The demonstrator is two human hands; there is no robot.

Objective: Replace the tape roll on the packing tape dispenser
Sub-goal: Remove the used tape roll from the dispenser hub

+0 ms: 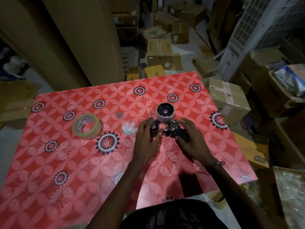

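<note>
Head view, single frame, dim lighting with a bright patch on the table centre.

The packing tape dispenser (pixel 170 129) lies on the red patterned table (pixel 69 162), right of centre, between the two hands. Its spool end points away from the person and carries an empty cardboard core (pixel 165 112), grey-brown, open end facing up, black hub visible inside. The dark handle end points toward the near right.

Left hand (pixel 146 138): fingers curled around the left side of the dispenser frame, thumb near the base of the core; it appears to grip the metal front section. Right hand (pixel 192 138): fingers spread and bent over the handle, fingertips on the dark body, thumb beneath. Contact is plain; how firm the hold is cannot be judged, since motion blur softens the fingers. A thread bracelet (pixel 217 163) sits on the right wrist.

The new tape roll (pixel 87 126), tan and translucent, lies flat on the table well left of the left hand, untouched. A small crumpled white wad (pixel 129 127), likely used tape, lies just beside the left hand's fingertips, between the hand and the new roll.

Cardboard boxes (pixel 229 98) crowd the floor beyond and to the right of the table.
</note>
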